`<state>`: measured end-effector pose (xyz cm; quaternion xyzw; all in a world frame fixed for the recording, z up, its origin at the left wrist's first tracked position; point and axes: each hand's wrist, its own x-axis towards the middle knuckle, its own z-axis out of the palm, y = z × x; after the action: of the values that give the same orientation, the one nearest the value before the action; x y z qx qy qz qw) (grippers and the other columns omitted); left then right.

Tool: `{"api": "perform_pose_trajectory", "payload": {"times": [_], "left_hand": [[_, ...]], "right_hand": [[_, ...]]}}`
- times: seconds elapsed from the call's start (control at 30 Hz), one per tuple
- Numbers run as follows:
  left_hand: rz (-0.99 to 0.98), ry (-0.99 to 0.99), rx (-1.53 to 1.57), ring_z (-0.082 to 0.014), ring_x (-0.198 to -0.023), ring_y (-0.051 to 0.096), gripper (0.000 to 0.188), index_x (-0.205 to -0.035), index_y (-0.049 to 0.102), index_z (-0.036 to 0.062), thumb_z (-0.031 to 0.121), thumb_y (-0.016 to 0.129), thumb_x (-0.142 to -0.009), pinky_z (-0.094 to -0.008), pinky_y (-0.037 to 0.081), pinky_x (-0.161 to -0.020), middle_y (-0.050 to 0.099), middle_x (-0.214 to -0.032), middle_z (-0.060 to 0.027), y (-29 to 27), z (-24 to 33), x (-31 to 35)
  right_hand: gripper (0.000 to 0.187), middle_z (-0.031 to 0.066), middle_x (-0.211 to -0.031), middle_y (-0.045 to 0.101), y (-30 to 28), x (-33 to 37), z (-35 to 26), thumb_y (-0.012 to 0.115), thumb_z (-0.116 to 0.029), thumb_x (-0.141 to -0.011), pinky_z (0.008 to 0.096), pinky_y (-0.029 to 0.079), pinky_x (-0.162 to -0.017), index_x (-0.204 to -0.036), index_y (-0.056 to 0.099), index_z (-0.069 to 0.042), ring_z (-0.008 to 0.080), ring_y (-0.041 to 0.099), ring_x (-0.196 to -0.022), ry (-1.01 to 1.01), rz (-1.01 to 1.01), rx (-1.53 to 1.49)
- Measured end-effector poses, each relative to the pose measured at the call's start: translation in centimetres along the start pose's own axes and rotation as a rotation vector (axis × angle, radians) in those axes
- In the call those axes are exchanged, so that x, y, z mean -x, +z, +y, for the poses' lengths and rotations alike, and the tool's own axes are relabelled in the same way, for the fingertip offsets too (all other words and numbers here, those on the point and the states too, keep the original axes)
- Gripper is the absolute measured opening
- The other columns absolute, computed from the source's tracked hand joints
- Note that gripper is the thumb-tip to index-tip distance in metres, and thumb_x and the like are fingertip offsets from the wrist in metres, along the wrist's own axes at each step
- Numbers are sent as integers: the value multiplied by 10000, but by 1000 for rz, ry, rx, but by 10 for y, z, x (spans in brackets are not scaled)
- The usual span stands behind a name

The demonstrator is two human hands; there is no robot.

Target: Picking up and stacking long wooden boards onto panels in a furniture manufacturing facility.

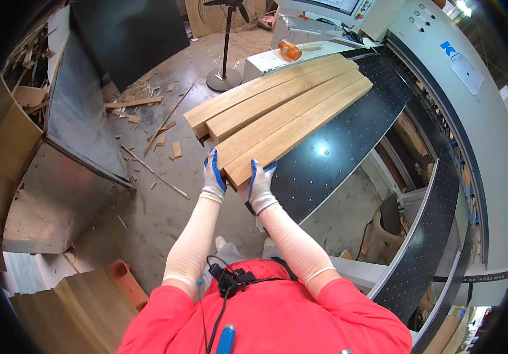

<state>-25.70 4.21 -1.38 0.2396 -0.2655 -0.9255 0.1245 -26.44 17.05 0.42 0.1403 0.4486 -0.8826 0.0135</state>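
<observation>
Several long pale wooden boards lie side by side on the black studded machine table, their near ends jutting past its left edge. My left hand, in a white glove with blue grip, is closed on the near end of one wooden board. Beside it, my right hand, gloved alike, is closed on the near end of the rightmost wooden board. These two boards lie against each other between my hands. My fingers underneath are hidden. Two further wooden boards rest just to the left.
The large white saw machine stands along the right. An orange bottle lies on a white ledge behind the boards. A pedestal fan stands at the back. Wood scraps litter the floor at left, near a metal bin.
</observation>
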Motion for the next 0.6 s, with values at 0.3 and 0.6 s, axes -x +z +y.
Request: {"api": "perform_pose_trajectory", "payload": {"times": [0.3,0.6], "left_hand": [[-72,-53,-63,-250,-1114,620,452,-1313,481,109,332,602,-938,-410,514,-948,608,-1240,-108,0,-17,63],[-59,9,6,-335,-1181,581,619,-1380,448,13,467,493,-962,-445,452,-1030,562,-1329,-193,-6,-31,164]], "right_hand": [[1071,362,-1551,61,-32,31,15,594,-518,-884,455,77,-1201,-1468,5,160,447,59,-1466,-103,146,800],[1079,389,-1538,28,-60,125,2,598,-507,-893,448,79,-1206,-1473,-38,142,467,32,-1465,67,-8,935]]}}
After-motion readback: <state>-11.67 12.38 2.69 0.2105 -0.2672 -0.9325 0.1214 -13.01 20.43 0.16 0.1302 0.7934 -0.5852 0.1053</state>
